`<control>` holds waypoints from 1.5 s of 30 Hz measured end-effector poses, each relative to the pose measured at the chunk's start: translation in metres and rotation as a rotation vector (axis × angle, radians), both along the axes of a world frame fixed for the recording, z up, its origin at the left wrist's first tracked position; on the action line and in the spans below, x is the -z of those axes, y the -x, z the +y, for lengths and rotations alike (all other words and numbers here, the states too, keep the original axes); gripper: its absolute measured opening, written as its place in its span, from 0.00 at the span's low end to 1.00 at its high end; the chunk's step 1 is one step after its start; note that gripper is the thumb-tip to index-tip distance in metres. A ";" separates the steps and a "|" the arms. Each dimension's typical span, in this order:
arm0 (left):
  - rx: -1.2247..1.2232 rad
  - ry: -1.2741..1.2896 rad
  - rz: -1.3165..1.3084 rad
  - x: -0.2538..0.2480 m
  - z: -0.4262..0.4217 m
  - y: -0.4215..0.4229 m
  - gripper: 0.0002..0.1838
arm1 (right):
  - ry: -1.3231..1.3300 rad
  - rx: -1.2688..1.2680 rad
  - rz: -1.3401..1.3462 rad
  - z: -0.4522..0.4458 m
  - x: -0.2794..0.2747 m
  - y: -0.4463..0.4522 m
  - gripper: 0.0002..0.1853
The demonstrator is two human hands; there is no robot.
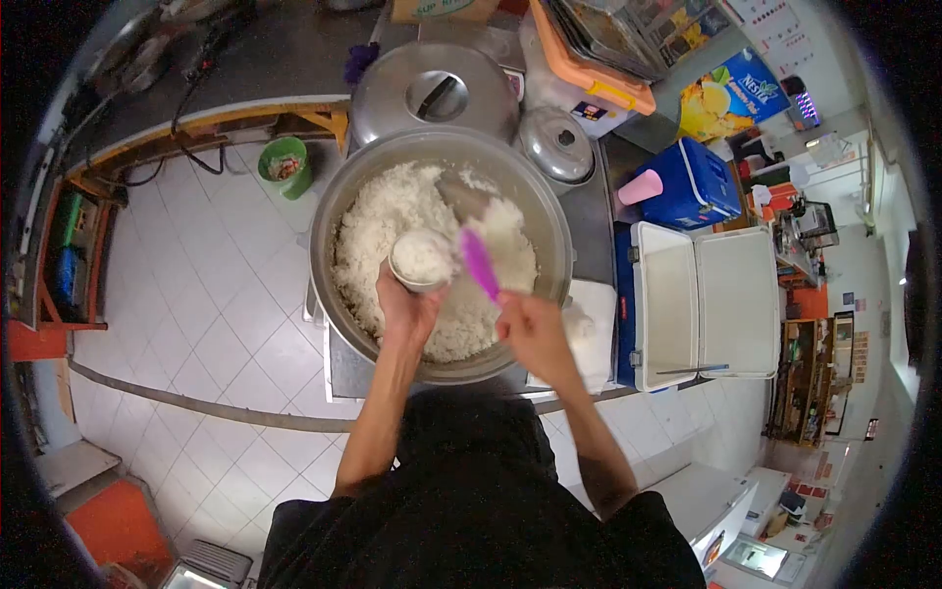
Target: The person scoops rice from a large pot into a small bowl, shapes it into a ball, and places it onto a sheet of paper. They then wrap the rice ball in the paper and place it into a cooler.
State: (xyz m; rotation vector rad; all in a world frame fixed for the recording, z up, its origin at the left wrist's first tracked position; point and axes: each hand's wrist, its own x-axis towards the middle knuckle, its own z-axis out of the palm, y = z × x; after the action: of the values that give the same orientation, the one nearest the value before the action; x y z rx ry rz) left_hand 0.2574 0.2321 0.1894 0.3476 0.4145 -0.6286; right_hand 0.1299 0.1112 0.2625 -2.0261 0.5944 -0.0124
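A wide metal pot (324, 265) stands in front of me, with a large mass of cooked white rice (378, 211) in it. Over the pot, my left hand (410, 309) is closed around a small cup (420, 285) heaped with rice. My right hand (535, 334) grips the handle of a purple rice paddle (479, 263), slightly blurred, whose blade is just right of the cup. Some bare metal of the pot's bottom shows near the far side.
Behind the pot are a large lid (378, 98) and a smaller lidded pot (557, 147). To the right stand an open white-lined cooler (667, 314), a blue cooler (687, 187) and a pink cup (643, 187). A green bin (294, 177) sits on the tiled floor at left.
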 end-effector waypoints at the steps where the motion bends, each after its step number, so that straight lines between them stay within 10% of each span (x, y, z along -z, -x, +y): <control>1: -0.004 0.007 -0.003 0.000 -0.009 0.002 0.25 | 0.007 -0.004 -0.003 0.007 0.005 -0.002 0.15; 3: -0.164 -0.293 -0.221 0.005 -0.023 0.006 0.21 | 0.463 -0.063 -0.064 0.030 0.012 -0.011 0.13; 9: -0.031 -0.368 -0.351 0.012 -0.012 0.003 0.16 | 0.550 -0.440 0.009 0.013 0.008 -0.013 0.13; 11: -0.009 -0.381 -0.363 0.009 0.002 -0.005 0.16 | 0.203 -0.501 -0.341 -0.042 0.027 -0.004 0.13; 12: 0.008 -0.396 -0.365 0.008 0.011 -0.005 0.15 | 0.050 -0.440 0.245 -0.050 -0.046 -0.017 0.12; 15: 0.024 -0.365 -0.391 0.018 0.012 -0.007 0.13 | -0.482 -0.124 0.339 -0.064 -0.036 -0.025 0.12; 19: 0.012 -0.303 -0.338 0.023 -0.003 -0.012 0.12 | 0.629 -0.495 -0.198 -0.007 0.017 -0.051 0.12; 27: 0.181 -0.232 -0.325 0.015 0.014 -0.013 0.13 | 0.340 -0.661 0.174 -0.042 -0.044 -0.062 0.10; 30: 0.179 -0.228 -0.282 0.016 0.011 -0.010 0.15 | 0.295 -0.353 0.021 -0.027 -0.037 -0.057 0.12; 33: 0.126 -0.244 -0.335 0.022 -0.001 -0.009 0.19 | 0.768 -0.536 -0.111 -0.004 0.022 -0.057 0.13; 36: 0.129 -0.085 -0.331 0.035 0.005 -0.013 0.19 | 0.550 -0.669 -0.239 -0.024 -0.001 -0.056 0.14; 39: -0.044 -0.060 -0.318 -0.010 0.003 -0.004 0.19 | -0.603 -0.111 0.178 -0.037 -0.044 -0.033 0.18; 45: -0.320 -0.180 -0.360 0.008 -0.032 0.009 0.18 | -0.411 0.252 -0.079 0.034 0.008 -0.013 0.17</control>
State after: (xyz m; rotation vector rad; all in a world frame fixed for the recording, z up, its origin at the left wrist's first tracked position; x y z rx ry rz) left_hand 0.2483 0.2006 0.1810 0.5428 0.1735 -0.2086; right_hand 0.1427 0.1455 0.2542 -1.5392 0.7335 -0.1117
